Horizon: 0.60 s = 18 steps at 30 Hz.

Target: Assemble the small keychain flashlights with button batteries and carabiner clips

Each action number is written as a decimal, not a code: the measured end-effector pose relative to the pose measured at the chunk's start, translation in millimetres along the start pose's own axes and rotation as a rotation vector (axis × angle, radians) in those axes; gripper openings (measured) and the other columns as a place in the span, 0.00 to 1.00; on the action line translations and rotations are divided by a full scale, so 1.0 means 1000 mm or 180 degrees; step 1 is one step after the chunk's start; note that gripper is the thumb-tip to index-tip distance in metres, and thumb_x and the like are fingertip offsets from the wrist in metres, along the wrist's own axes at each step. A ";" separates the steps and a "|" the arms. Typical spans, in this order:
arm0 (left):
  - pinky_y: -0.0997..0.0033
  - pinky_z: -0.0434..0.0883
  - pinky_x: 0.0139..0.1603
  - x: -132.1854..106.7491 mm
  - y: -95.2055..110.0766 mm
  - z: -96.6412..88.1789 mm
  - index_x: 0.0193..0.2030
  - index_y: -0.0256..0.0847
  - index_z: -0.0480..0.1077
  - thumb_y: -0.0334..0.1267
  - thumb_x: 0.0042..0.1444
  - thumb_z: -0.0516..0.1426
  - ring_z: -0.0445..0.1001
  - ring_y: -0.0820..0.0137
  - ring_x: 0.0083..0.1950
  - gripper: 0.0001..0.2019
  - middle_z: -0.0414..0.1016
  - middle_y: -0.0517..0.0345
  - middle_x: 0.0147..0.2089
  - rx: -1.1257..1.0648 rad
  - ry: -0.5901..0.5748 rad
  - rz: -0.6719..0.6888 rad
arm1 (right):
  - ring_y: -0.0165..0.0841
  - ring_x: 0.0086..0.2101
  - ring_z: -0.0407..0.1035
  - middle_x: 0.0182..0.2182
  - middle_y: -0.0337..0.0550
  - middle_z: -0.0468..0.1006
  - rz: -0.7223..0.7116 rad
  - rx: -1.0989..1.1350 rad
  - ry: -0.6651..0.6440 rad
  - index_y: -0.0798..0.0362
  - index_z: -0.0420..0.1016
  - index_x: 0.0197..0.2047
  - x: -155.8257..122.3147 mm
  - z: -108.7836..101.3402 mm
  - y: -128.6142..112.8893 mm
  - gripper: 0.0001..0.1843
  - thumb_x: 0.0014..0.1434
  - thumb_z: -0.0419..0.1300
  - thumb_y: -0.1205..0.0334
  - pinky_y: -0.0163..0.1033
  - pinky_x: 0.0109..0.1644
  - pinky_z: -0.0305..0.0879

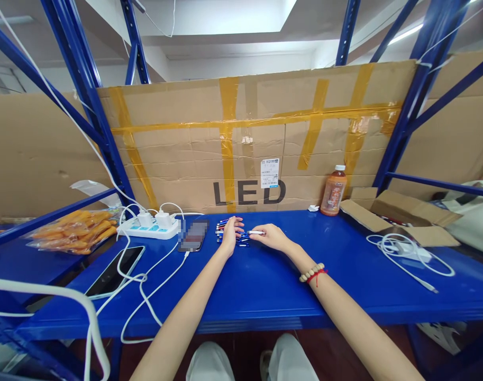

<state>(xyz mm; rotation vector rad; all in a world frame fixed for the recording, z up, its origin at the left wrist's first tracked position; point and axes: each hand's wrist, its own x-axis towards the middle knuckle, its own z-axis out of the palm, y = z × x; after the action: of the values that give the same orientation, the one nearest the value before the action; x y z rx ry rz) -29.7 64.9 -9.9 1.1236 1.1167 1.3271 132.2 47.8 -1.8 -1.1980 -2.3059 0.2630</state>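
Observation:
Several pens (pixel 221 227) with blue, red and white parts lie in a small group on the blue table. My left hand (pixel 230 235) rests on its edge among them, fingers stretched out and a little curved, touching the pens. It hides part of the group. Just to the right, my right hand (pixel 271 236) pinches a white pen (pixel 257 233) between thumb and fingers, its tip pointing left at the group. A beaded bracelet and a red string circle my right wrist.
Left stand a white power strip (pixel 167 228), two phones (pixel 197 235) and loose white cables. A bagged orange bundle (pixel 82 230) lies farther left. To the right are a drink bottle (pixel 334 191), an open cardboard box (pixel 416 209) and a coiled cable (pixel 410 254). Cardboard (pixel 178 159) walls the back.

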 end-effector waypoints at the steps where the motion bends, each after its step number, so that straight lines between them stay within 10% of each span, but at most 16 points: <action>1: 0.64 0.72 0.40 0.000 0.000 0.000 0.47 0.35 0.66 0.41 0.60 0.52 0.72 0.69 0.40 0.14 0.70 0.52 0.44 0.0000 -0.0003 0.0007 | 0.28 0.27 0.66 0.25 0.37 0.76 0.0009 -0.0033 -0.0005 0.51 0.76 0.32 0.000 0.000 -0.001 0.15 0.57 0.53 0.51 0.30 0.28 0.52; 18: 0.62 0.71 0.41 0.000 0.005 -0.007 0.46 0.35 0.67 0.42 0.59 0.52 0.72 0.69 0.41 0.13 0.70 0.52 0.44 0.0163 0.0001 0.0177 | 0.33 0.30 0.70 0.29 0.41 0.78 0.0225 -0.0390 0.0098 0.50 0.75 0.32 -0.005 -0.010 -0.001 0.15 0.60 0.52 0.52 0.32 0.29 0.53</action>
<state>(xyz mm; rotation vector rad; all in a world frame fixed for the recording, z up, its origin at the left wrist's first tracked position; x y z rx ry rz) -37.0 64.1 -5.6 1.1997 1.1323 1.3483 139.5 42.5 5.2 -1.3360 -2.2840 0.1289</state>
